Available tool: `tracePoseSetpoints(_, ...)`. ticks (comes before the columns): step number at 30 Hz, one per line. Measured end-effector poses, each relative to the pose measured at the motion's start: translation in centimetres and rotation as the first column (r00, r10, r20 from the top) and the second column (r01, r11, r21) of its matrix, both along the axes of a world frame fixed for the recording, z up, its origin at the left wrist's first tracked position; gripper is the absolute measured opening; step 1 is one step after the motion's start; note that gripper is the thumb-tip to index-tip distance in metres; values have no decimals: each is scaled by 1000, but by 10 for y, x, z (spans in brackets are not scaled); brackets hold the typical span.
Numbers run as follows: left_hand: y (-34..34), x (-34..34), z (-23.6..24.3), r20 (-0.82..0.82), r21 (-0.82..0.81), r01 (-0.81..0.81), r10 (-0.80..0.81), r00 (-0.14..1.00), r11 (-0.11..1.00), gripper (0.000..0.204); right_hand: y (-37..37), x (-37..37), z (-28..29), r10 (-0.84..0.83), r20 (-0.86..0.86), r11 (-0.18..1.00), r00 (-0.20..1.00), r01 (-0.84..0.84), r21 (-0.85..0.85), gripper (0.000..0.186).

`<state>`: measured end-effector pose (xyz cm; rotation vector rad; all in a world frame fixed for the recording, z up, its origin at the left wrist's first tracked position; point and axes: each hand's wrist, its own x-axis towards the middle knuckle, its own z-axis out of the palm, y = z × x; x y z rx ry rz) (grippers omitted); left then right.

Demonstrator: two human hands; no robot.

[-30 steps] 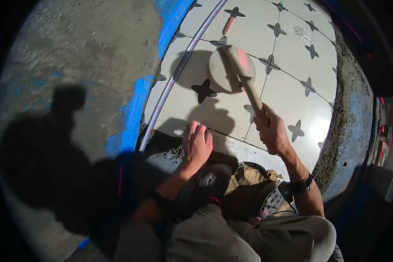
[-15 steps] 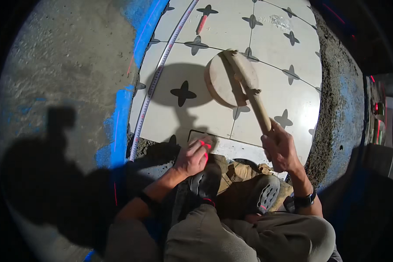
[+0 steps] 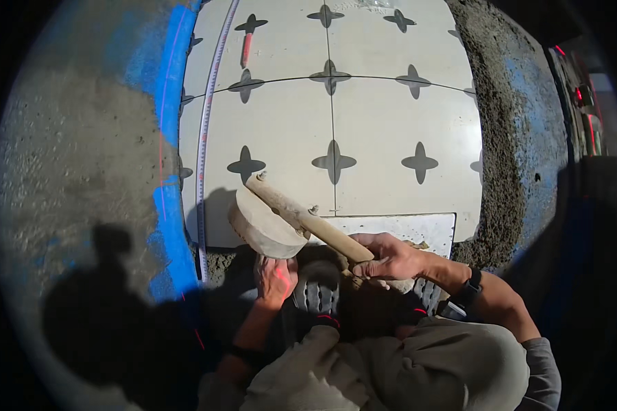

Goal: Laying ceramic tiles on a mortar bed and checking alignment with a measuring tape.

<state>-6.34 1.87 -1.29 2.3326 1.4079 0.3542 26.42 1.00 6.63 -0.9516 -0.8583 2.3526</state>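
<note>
My right hand (image 3: 387, 260) is wrapped round the handle end of a wooden mallet (image 3: 264, 226) with a wide round head and two bolts along its shaft. The mallet hangs low over the near left of the cream tiles (image 3: 397, 123) with dark four-petal motifs. My left hand (image 3: 276, 277) is beneath the round head, fingers bent and partly hidden, so what they grip is unclear. A measuring tape (image 3: 206, 123) runs along the left tiles, and a red stick-like object (image 3: 247, 48) lies on a far tile.
Blue tape (image 3: 168, 96) borders rough concrete at left. A gritty mortar strip (image 3: 493, 151) runs along the right, with dim clutter beyond. At the near edge are a white board (image 3: 418, 229), my shoes (image 3: 315, 294) and cardboard.
The mallet has swung down and left, its head now just above my left hand. My right hand has lowered and turned inward, and the view has shifted, centring the tiles.
</note>
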Motion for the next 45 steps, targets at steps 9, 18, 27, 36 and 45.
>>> tracePoseSetpoints(9, -2, 8, 0, 21, -18, -28, 28, 999, 999, 31, -3, 0, -6, -14, -20, 999, 1000, 15, 45, 55)
tracePoseSetpoints(18, 5, 3, 9, 40, -8, 13, -13, 999, 1000, 43, 10, -5, 1, -31, -105, 993, 994, 18, -117, 52)
tracePoseSetpoints(27, 12, 7, 21, 2, 37, 15, -15, 1000, 999, 35, 14, -7, -7, -50, -157, 983, 986, 21, -181, 46)
tracePoseSetpoints(36, 14, 16, 16, 34, 3, 35, -35, 999, 999, 39, 5, 12, -11, -79, -97, 983, 992, 62, -173, 50)
tracePoseSetpoints(45, 10, 14, 17, 42, 22, 27, -28, 999, 999, 34, 3, 18, -23, -64, -59, 981, 996, 52, -188, 48)
